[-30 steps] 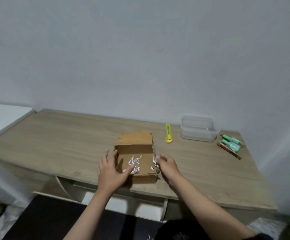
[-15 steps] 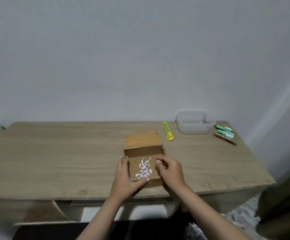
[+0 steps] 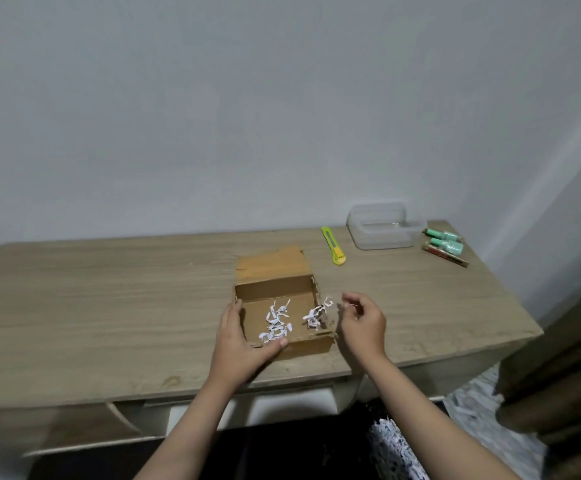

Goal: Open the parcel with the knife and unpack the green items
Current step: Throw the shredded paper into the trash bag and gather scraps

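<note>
Both hands were at the parcel (image 3: 282, 306), which sat open near the front edge of the desk (image 3: 109, 306). The left hand (image 3: 239, 344) gripped the box's near-left corner, thumb hooked over the front wall and fingers along the left side, steadying it. The right hand (image 3: 363, 323) hovered just beside the right wall with fingers loosely curled; whether it pinched a scrap of paper could not be told. Inside lay only white paper shreds (image 3: 277, 323) on the cardboard floor, a few spilling over the right rim, and the lid flap (image 3: 271, 263) was folded flat away toward the wall. The knife (image 3: 333, 245) lay beyond the box, its long axis running near to far, its yellow end nearer the person, untouched. Two green items (image 3: 446, 240) rested at the far right, just beside a clear plastic tub (image 3: 382, 226), their long axes slanting left to right. By my judgement the cutting step was finished and the unpacking nearly so; the next move called for checking through the shreds for anything green that remained, with the left hand holding the light box so it would not slide.
</note>
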A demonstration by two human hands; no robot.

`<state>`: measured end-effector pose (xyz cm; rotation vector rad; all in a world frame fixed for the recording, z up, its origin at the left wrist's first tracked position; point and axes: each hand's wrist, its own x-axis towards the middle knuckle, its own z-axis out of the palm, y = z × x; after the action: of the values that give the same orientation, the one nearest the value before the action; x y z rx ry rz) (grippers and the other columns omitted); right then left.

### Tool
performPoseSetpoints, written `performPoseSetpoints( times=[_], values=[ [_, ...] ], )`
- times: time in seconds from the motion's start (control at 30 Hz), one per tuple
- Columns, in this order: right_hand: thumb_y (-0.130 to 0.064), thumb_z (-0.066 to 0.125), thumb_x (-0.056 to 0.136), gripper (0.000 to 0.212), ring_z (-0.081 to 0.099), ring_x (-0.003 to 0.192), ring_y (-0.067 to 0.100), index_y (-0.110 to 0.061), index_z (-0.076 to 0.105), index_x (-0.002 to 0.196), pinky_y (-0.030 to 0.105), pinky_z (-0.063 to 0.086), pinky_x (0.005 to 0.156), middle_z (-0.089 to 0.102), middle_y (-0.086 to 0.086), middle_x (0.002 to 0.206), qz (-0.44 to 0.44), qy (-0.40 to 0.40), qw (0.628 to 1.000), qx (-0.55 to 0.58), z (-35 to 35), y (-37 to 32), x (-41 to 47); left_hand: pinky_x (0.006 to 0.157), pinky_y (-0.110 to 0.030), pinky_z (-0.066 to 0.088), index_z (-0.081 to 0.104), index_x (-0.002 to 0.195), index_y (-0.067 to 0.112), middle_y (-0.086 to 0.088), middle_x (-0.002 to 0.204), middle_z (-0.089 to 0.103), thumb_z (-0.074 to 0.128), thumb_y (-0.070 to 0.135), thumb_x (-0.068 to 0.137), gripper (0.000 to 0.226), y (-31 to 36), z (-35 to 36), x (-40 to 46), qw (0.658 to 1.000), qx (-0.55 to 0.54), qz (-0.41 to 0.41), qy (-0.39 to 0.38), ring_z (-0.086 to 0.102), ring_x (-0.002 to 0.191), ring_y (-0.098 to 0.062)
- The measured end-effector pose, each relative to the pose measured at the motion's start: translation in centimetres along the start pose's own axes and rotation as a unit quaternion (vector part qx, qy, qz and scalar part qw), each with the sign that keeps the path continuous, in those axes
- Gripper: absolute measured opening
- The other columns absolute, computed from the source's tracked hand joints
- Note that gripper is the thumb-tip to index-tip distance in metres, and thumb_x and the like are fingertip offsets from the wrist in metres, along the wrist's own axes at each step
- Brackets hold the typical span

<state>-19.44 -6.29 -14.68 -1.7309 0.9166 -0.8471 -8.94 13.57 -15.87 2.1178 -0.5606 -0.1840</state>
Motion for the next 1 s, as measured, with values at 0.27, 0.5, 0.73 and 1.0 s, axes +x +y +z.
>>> performPoseSetpoints(
  times=[0.27,0.5,0.73,1.0],
  values=[
    [-0.014,0.066,0.082,0.042,0.054,0.111,0.023,-0.011,0.059,0.123,0.034,0.044,0.096,0.061,0.009,0.118,-0.061,-0.189,0.957,-0.214,1.2,2.4,3.3,0.113,-0.044,0.032,0.031,0.143,0.010,-0.009,0.147,0.035,0.075,0.069,0.043,0.124,-0.3,-0.1,0.2,1.000,-0.009,-0.005,0.001,0.034,0.136,-0.020],
    [-0.022,0.063,0.084,0.013,0.055,0.098,0.023,-0.020,0.072,0.093,0.032,0.046,0.076,0.057,0.002,0.095,-0.067,-0.207,0.938,-0.271,1.3,2.8,4.3,0.114,-0.042,0.029,0.031,0.143,0.012,-0.007,0.148,0.033,0.075,0.068,0.044,0.122,-0.6,0.1,0.0,1.000,-0.028,-0.002,0.009,0.031,0.138,-0.019],
    [-0.008,0.060,0.083,0.012,0.060,0.085,0.022,-0.014,0.066,0.074,0.029,0.046,0.074,0.067,0.008,0.085,-0.060,-0.176,0.964,-0.188,0.3,2.6,3.9,0.113,-0.045,0.031,0.032,0.143,0.016,-0.007,0.148,0.034,0.077,0.066,0.044,0.119,-0.9,0.3,0.0,0.999,-0.048,-0.002,0.011,0.033,0.137,-0.020],
    [-0.009,0.063,0.082,0.010,0.061,0.076,0.016,-0.018,0.068,0.082,0.023,0.048,0.070,0.068,0.005,0.087,-0.086,-0.181,0.977,-0.074,1.0,-1.9,2.4,0.112,-0.045,0.033,0.032,0.143,0.016,-0.009,0.147,0.036,0.078,0.065,0.044,0.121,-0.8,0.3,0.0,0.998,-0.055,0.011,0.013,0.035,0.136,-0.021]
  ],
)
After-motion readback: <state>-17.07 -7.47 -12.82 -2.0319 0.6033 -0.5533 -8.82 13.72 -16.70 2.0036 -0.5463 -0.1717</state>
